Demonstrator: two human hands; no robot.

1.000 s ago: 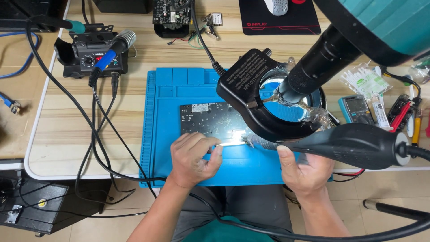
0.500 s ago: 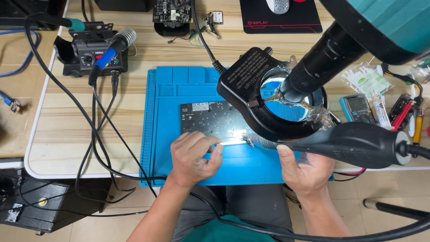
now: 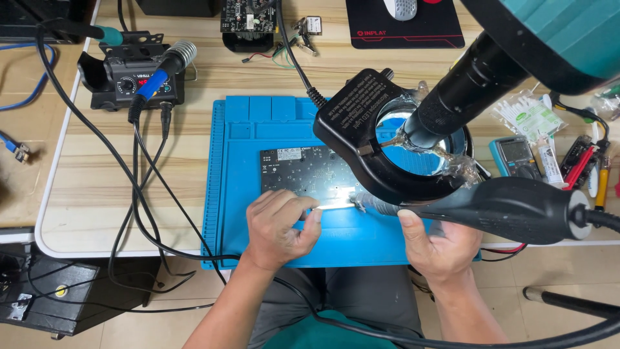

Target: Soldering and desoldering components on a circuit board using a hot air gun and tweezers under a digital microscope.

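Wooden bench [image 3: 97,200], head view: blue mat [image 3: 239,155] at centre, dark board [image 3: 300,171] lying on it. Left hand [image 3: 278,226] at the board's near edge, fingers pinched on tweezers [image 3: 332,207]. Right hand [image 3: 439,245] right of the board, clamped around a black hot-air handle [image 3: 510,210]. Ring light [image 3: 368,139] hangs over the board's right end. Soldering station [image 3: 132,74] stands beyond the mat's far-left corner.

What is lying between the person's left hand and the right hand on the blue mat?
In the head view, a bright metal strip along the circuit board edge spans between left hand and right hand.
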